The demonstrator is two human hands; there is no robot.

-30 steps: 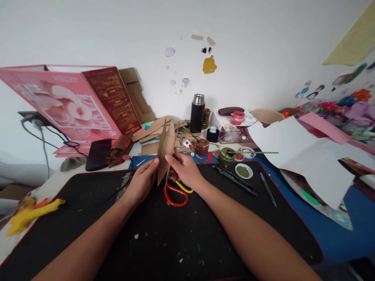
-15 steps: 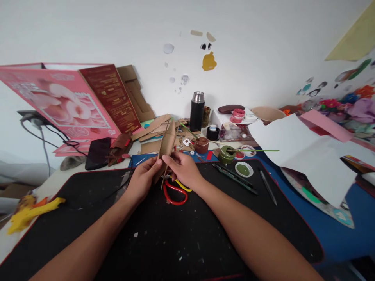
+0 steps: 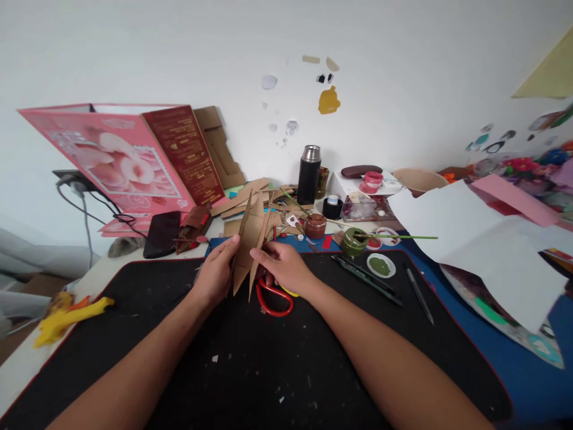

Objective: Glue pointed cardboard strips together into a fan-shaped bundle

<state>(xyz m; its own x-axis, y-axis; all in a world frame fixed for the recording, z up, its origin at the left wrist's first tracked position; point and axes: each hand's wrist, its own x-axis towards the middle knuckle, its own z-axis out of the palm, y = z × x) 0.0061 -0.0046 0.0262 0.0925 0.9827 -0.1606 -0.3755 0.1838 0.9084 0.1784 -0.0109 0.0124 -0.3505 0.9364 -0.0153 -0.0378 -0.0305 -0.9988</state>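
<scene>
Bottom layer: black mat. Above its far part, steeply upright: cardboard panels. At left panel, left hand, thumb and fingers closed on edge; at right, right hand, pinching likewise. Partly hidden below: red-handled scissors.

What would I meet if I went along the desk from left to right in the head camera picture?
Yellow object → black phone → left hand → cardboard → right hand → jar of green paint → round white lid with green paint → dark pen.
</scene>
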